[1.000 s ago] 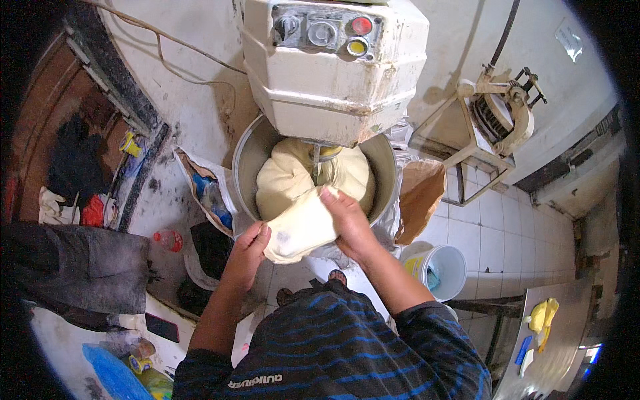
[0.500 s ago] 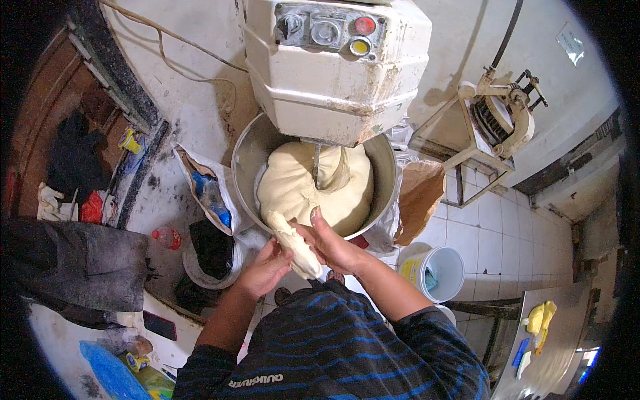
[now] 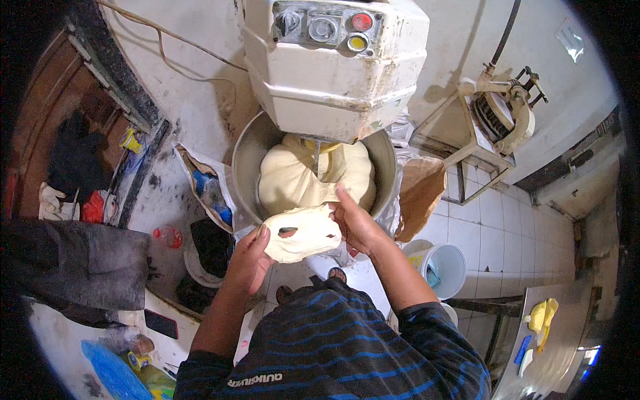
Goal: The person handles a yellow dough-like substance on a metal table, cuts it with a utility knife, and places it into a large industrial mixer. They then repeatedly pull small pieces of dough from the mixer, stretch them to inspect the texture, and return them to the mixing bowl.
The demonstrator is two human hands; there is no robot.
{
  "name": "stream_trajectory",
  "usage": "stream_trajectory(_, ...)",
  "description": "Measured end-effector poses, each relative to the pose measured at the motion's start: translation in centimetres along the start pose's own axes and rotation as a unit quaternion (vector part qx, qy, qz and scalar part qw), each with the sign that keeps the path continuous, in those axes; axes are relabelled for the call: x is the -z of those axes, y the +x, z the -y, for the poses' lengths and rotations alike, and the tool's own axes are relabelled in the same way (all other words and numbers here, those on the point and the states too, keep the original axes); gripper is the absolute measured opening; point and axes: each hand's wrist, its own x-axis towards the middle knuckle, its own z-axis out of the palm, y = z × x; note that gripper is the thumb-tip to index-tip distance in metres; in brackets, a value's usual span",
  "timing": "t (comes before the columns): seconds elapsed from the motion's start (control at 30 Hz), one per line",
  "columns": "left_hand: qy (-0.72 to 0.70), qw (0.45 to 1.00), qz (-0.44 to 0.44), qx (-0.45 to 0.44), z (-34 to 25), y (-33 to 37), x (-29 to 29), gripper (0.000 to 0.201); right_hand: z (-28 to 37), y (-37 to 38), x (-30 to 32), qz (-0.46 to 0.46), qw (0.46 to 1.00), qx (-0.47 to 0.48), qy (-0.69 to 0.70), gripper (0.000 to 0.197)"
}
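Between my two hands a flat piece of dough point(image 3: 305, 235) is stretched out, with a hole through its left part and a smaller one near its right edge. My left hand point(image 3: 252, 259) grips the left end, thumb on top. At the other end my right hand point(image 3: 357, 223) pinches the dough, its thumb pointing up. Just beyond is the steel mixer bowl point(image 3: 245, 160), holding a large pale mass of dough point(image 3: 287, 177). A metal mixing hook point(image 3: 317, 157) reaches down into that mass from the white mixer head point(image 3: 333, 80).
Paper sacks point(image 3: 420, 193) flank the bowl. On the right are a white bucket point(image 3: 448, 270), a metal table point(image 3: 547, 353) with yellow and blue items, and a machine on a stand point(image 3: 497, 127). To the left stand a black-lined bucket point(image 3: 212, 250) and a red-capped bottle point(image 3: 167, 235).
My hands have moved apart, pulling the narrow piece of dough into a wide thin sheet with holes. The dough in the bowl has changed shape around the hook.
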Motion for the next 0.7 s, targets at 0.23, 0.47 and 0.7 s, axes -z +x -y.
stream_trajectory(0.23, 0.439, 0.884, 0.047, -0.154, 0.9, -0.9, 0.5, 0.027, -4.1, -0.9, -3.7, 0.079, 0.996, 0.009, 0.048, 0.066)
stream_trajectory(0.47, 0.661, 0.708, 0.012, -0.248, 0.8, -3.1, 2.8, 0.035, -6.1, -0.3, -5.2, 0.022, 0.995, 0.056, -0.074, 0.042)
stream_trajectory(0.7, 0.533, 0.812, -0.162, -0.175, 0.9, -8.6, 12.6, 0.035, 6.2, -5.6, -7.6, 0.076, 0.835, 0.206, -0.504, 0.049)
